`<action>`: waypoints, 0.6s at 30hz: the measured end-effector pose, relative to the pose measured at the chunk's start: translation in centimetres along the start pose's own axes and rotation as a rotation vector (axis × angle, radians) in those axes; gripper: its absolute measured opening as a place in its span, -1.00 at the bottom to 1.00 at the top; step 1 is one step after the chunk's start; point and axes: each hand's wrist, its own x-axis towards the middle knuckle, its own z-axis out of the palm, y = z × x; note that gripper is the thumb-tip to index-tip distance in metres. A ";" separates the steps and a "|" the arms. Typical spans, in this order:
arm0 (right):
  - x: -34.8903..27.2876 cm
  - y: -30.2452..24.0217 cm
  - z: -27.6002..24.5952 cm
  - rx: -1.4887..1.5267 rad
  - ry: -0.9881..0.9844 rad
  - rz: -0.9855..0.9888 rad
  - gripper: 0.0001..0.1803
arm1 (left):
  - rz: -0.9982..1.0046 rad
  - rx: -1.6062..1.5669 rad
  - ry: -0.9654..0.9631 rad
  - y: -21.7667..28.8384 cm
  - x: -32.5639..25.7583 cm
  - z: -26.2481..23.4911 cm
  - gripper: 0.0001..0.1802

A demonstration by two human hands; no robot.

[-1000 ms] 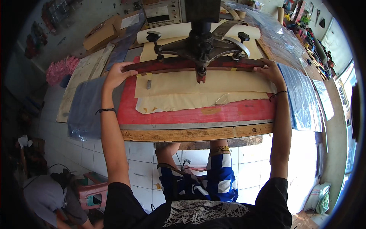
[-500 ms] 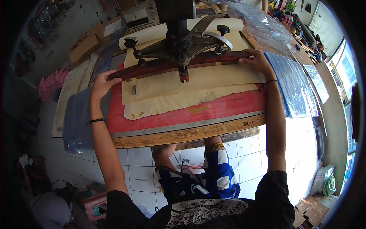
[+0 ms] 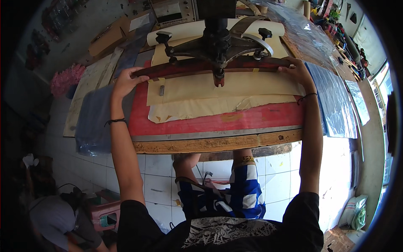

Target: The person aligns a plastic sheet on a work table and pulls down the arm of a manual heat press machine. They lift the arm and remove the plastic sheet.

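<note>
A long dark red press bar (image 3: 184, 67) runs across the table under a black metal press head (image 3: 215, 48) with knobbed arms. My left hand (image 3: 126, 82) is closed round the bar's left end, thumb along its near side. At the right end, my right hand (image 3: 299, 72) grips the bar with fingers over its top. Below the bar lies a cream sheet (image 3: 197, 105) with a torn near edge, over a red mat (image 3: 201, 124). A small grey metal piece (image 3: 161, 90) rests on the cream sheet near my left hand.
A wooden edge (image 3: 210, 145) borders the table's near side. Clear plastic sheets (image 3: 333, 98) hang at right, with more plastic (image 3: 94, 122) at left. Behind the press are a cream roll (image 3: 184, 34) and a control box (image 3: 174, 11). A person (image 3: 58, 222) is at lower left by a pink stool (image 3: 103, 212).
My view has turned slightly left, so the table and press appear farther right. More of the person at lower left shows. Both hands keep their hold on the bar.
</note>
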 end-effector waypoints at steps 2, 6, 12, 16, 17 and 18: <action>-0.1 0.5 0.0 -0.009 0.035 -0.015 -0.46 | 0.005 -0.018 0.002 0.1 0.1 0.1 -0.54; 0.0 0.8 0.1 0.052 0.022 -0.036 -0.47 | 0.011 -0.025 0.000 -0.1 0.1 0.0 -0.55; 0.0 0.6 0.0 0.008 0.038 -0.005 -0.45 | -0.009 -0.013 -0.046 0.4 0.2 -0.3 -0.58; 0.1 0.9 0.0 0.016 0.030 -0.009 -0.45 | -0.021 -0.015 -0.056 0.2 0.3 -0.4 -0.58; 0.1 0.9 0.1 0.053 0.007 -0.009 -0.45 | -0.022 -0.015 -0.055 0.1 0.3 -0.3 -0.58; 0.2 0.8 0.0 0.054 0.007 -0.012 -0.45 | 0.000 -0.051 -0.030 0.0 0.3 -0.3 -0.58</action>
